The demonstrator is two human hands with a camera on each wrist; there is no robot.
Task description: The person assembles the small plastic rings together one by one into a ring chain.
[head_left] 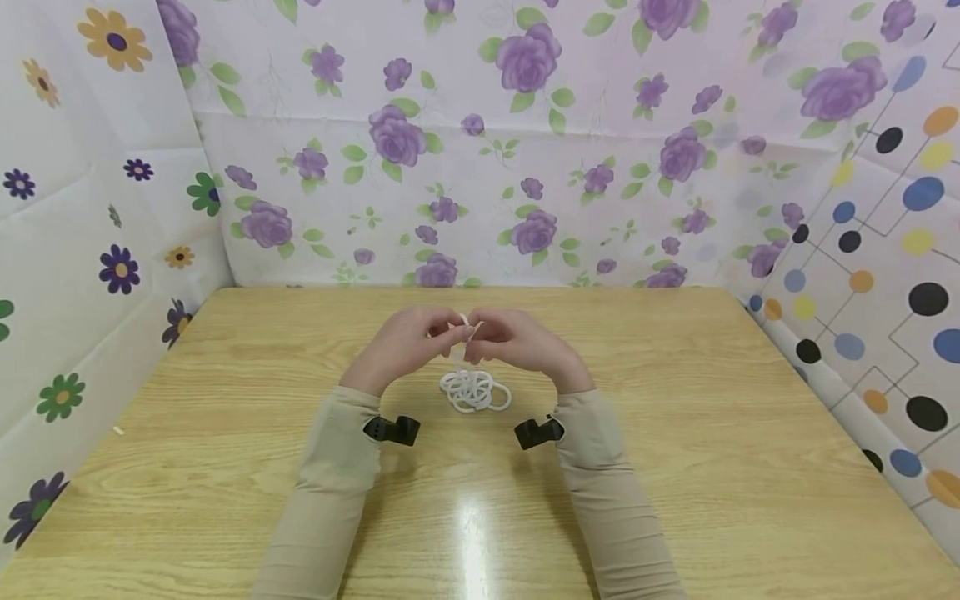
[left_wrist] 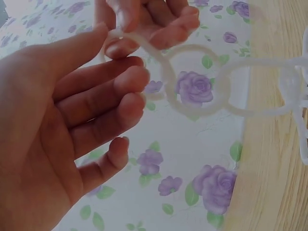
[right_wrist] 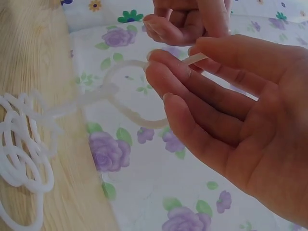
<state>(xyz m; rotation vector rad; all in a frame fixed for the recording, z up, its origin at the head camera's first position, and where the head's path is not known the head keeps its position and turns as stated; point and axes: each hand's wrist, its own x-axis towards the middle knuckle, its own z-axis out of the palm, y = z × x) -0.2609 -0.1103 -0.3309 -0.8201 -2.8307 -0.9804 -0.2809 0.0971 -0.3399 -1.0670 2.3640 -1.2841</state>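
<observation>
My left hand (head_left: 408, 343) and my right hand (head_left: 525, 342) meet above the middle of the table, fingertips nearly touching. Between thumb and index finger, each one pinches the uppermost ring (right_wrist: 195, 58) of a white plastic chain. In the left wrist view, smooth linked rings (left_wrist: 168, 79) run from the fingertips toward the table. The other fingers of both hands are bent loosely beside the ring. Below them, the rest of the chain (right_wrist: 31, 184) lies heaped on the tabletop. Fingers partly cover the held ring, so whether it has a gap cannot be seen.
The light wood table (head_left: 720, 433) ends at a purple-flowered cloth backdrop (head_left: 622, 200), with patterned cloths on both sides. A small pale scrap (head_left: 117, 430) lies near the left edge. Black wrist cameras (head_left: 393, 430) sit on both beige sleeves.
</observation>
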